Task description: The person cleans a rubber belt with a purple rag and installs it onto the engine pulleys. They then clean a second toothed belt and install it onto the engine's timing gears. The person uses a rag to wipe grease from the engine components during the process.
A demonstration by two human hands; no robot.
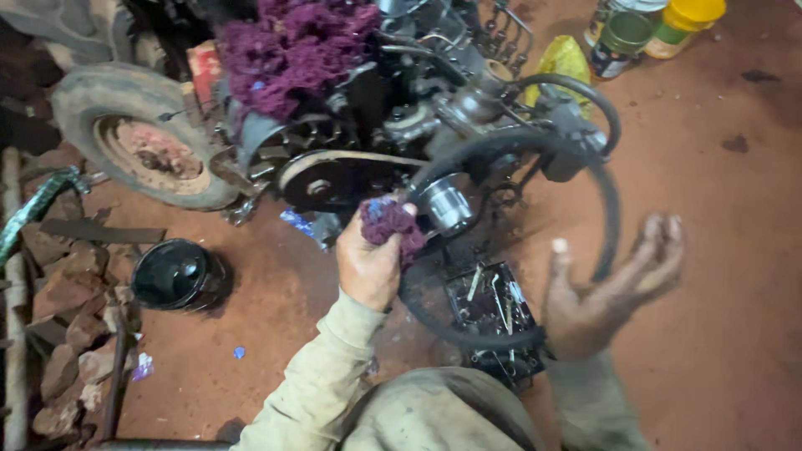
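1. Purple fibre wad point(391, 224) is pinched in the left hand point(369, 266), fingers closed around it, pressed against the lower front of the engine point(393, 108), just beside a bright metal cylinder point(447, 205).
2. Right hand point(614, 288) is spread open, palm up, gripping nothing; it is blurred and sits just beside the black rubber hose point(535, 154) that loops out from the engine.
3. Larger heap of the same purple waste point(292, 46) rests on top of the engine.
4. Belt and pulley point(330, 175) are exposed at the engine's left side, near the worn tyre point(138, 142).
5. Earth floor point(718, 250) carries a black pan point(171, 274) at the left, a tray of tools point(489, 309) under the hose loop, and tins point(647, 25) toward the far right corner.
6. Progress, as judged: wiping looks partial (engine surfaces appear dark and greasy, tools laid out); how much is already clean cannot be told.
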